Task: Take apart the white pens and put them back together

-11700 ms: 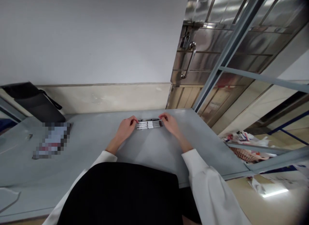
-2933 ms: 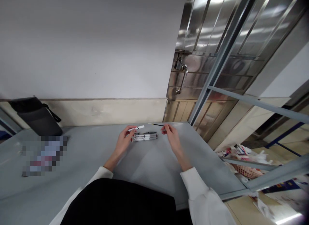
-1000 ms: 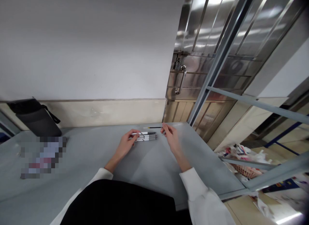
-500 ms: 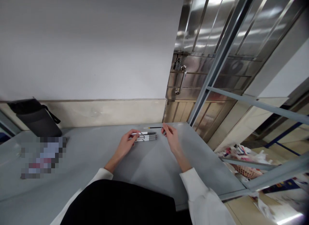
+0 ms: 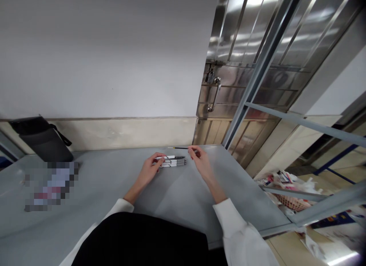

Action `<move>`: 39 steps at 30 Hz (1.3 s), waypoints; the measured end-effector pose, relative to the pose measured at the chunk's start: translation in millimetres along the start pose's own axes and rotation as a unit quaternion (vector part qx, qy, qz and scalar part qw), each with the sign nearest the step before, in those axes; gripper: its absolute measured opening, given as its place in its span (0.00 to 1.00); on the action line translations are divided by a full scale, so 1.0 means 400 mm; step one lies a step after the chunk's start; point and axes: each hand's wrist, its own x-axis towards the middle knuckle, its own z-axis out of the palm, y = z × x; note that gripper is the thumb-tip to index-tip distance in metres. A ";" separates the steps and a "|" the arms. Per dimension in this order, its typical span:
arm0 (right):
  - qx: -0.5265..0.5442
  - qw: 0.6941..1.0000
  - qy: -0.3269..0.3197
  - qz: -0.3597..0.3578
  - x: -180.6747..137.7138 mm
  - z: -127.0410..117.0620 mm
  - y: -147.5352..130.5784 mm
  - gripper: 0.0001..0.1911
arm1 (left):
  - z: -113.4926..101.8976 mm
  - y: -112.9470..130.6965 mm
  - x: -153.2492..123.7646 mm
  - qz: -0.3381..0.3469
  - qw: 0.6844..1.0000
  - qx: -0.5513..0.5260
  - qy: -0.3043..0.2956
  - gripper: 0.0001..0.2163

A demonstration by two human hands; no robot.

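Several white-and-black pens (image 5: 173, 162) lie side by side near the far edge of a grey table (image 5: 177, 193). My left hand (image 5: 150, 168) rests at their left end, its fingers curled onto the topmost pen. My right hand (image 5: 200, 161) is a little to the right of the row and pinches a thin dark pen refill (image 5: 180, 148), held level just above and behind the pens, its pale tip pointing left.
A black pouch (image 5: 42, 138) leans against the wall at the back left, with a blurred flat item (image 5: 50, 184) lying in front of it. A steel gate with a handle (image 5: 215, 94) stands beyond the table's right corner. A basket of litter (image 5: 288, 188) sits lower right.
Over the last second my right hand has shifted the refill slightly left and up. My left hand stays on the pens. Earlier, my left hand held a white pen barrel lifted off the row.
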 end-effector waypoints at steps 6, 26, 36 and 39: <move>-0.013 1.000 0.003 -0.005 0.001 -0.002 0.005 0.22 | 0.000 0.000 0.000 -0.004 1.000 0.002 0.000 0.19; 0.017 1.000 0.022 0.012 0.006 -0.003 0.026 0.26 | 0.001 0.006 -0.002 -0.005 1.000 0.003 -0.004 0.18; -0.012 0.999 0.030 0.024 0.001 -0.009 0.014 0.30 | 0.002 0.008 -0.004 0.001 1.000 -0.004 0.003 0.17; -0.011 0.999 0.031 0.024 0.000 -0.012 0.014 0.31 | 0.001 0.006 -0.003 0.003 1.000 -0.004 -0.002 0.18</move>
